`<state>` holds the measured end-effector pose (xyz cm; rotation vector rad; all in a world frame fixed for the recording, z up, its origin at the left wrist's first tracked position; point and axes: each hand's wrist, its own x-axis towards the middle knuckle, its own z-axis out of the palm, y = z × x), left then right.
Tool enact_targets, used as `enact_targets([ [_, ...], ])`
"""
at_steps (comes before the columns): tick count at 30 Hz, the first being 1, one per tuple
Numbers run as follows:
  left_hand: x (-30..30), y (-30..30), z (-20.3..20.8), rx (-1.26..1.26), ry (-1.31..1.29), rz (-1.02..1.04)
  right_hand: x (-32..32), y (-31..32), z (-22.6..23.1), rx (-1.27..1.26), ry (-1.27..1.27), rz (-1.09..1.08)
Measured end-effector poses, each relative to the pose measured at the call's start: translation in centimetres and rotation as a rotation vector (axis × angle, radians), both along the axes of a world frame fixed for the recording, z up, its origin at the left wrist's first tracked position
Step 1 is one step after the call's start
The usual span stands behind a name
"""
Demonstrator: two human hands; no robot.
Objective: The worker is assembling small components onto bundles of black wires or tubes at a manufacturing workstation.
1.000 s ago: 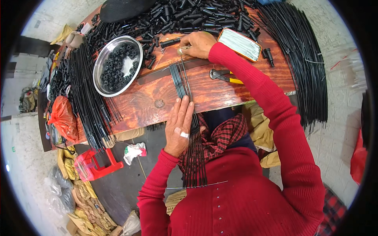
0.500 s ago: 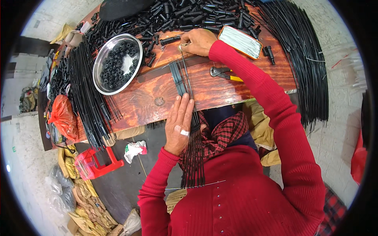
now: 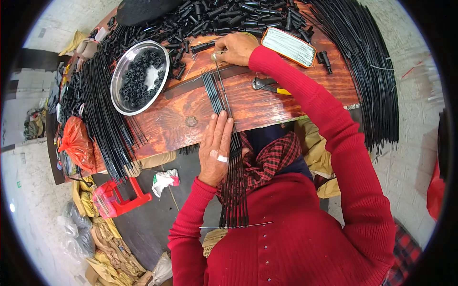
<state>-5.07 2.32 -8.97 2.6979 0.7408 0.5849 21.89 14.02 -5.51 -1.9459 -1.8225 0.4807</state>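
My left hand [image 3: 214, 155], with a strip of white tape on its back, lies with straight fingers over a row of thin black rods [image 3: 234, 190]. Its thumb shows on the row's other side, so the hand clasps the rods at the table's near edge. Their lower ends hang toward my lap, where a thin metal wire [image 3: 262, 223] crosses them. On the far side my right hand [image 3: 236, 49] is closed in a pinch at the upper end of one rod [image 3: 220, 81], set apart from the others. Its fingertips partly hide that end.
A steel bowl [image 3: 112, 90] of small black rings stands left. Yellow-handled pliers [image 3: 263, 85] and a tin [image 3: 312, 61] of pale thin pins lie right. Black tubular parts [image 3: 238, 20] cover the back. Long rod bundles [image 3: 102, 114] flank the left side, and another [image 3: 367, 71] the right.
The whole view has shifted slightly. Both hands keep the same hold on the rods, with little other visible movement.
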Motion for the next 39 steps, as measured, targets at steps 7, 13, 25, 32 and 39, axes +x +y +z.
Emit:
enact_targets([
  [7,0.1,0.1,0.0,0.037,-0.001,0.007,0.1,0.0,-0.1,-0.009,0.008,0.002],
  [13,0.2,0.3,0.0,-0.004,-0.011,0.024,0.1,-0.3,0.0,-0.008,0.017,0.022],
  [25,0.2,0.4,0.4,-0.024,-0.017,0.03,0.5,-0.5,1.2,-0.061,0.013,0.105],
  [32,0.5,0.5,0.2,-0.002,-0.01,0.017,1.4,-1.3,-0.2,0.121,0.043,0.085],
  [39,-0.4,1.0,0.0,0.043,0.01,0.056,-1.8,-5.7,2.2,-0.085,0.141,0.136],
])
